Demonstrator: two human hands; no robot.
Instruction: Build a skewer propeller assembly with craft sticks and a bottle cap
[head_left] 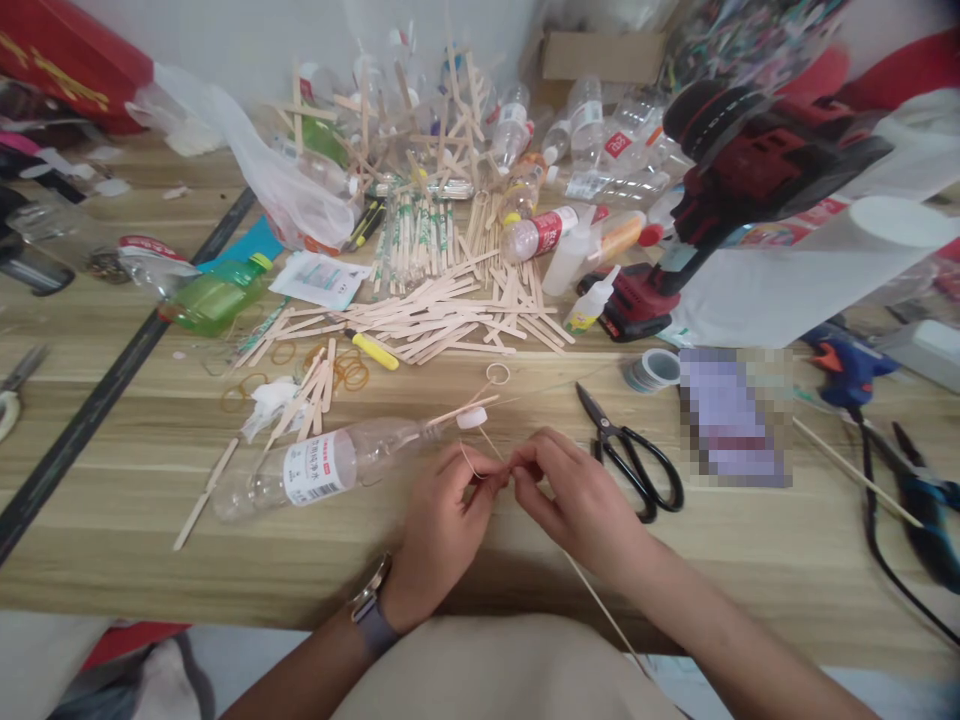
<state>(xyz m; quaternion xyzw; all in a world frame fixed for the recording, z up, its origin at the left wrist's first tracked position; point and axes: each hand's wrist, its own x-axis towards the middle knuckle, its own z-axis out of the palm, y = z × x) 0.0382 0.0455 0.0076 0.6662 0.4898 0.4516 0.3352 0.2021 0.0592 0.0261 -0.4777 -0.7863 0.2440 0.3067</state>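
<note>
My left hand (446, 515), a watch on its wrist, is closed in a pinch on a thin pale loop (466, 458) that looks like a rubber band or string. Against its fingertips, my right hand (574, 492) is also closed; its fingers pinch the same spot, and what lies between them is mostly hidden. A thin wooden skewer (600, 603) runs beneath the hands toward the table edge. Just beyond the fingers sits a white bottle cap (472, 418). To the left lies a clear plastic bottle (382, 447) on its side, with a stick near its mouth. Black-handled scissors (651, 462) rest right of my right hand.
Loose craft sticks (442, 318) and several plastic bottles crowd the back. A yellow-handled cutter (375, 350) lies among rubber bands (349, 372). Rightward are a red cordless drill (750, 150), a small round tub (652, 370), a blurred-out rectangle (739, 420) and a blue glue gun (851, 365).
</note>
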